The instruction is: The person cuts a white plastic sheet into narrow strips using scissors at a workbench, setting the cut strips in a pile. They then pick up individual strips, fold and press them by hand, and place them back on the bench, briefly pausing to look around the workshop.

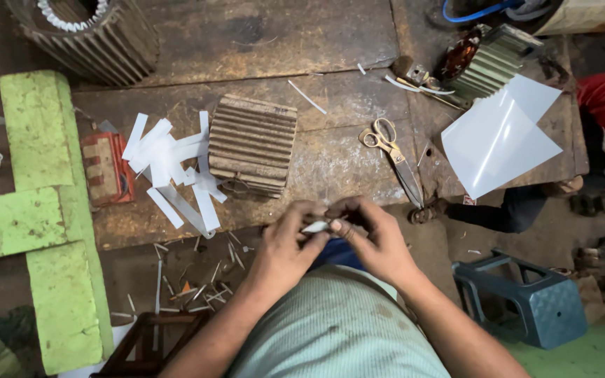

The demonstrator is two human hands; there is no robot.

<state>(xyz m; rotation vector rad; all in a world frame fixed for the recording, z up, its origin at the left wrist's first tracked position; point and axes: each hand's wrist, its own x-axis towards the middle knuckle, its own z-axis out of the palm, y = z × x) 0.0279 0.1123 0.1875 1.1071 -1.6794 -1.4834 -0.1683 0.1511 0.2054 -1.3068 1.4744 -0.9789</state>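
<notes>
My left hand [287,241] and my right hand [372,234] meet in front of my chest, just off the near edge of a worn wooden bench [260,42]. Between their fingertips they pinch a small white paper strip [314,227]. A loose pile of cut white strips [173,168] lies on the bench to the left, beside a ribbed wooden block [253,145]. Scissors [391,154] rest on the bench just beyond my right hand.
A folded white sheet [500,136] lies at the bench's right end, near a small finned stator with copper winding [488,59]. A large finned motor housing [92,35] stands far left. Green blocks [43,210], a red tool [108,168], a blue stool [526,297] and paper offcuts [197,283] surround me.
</notes>
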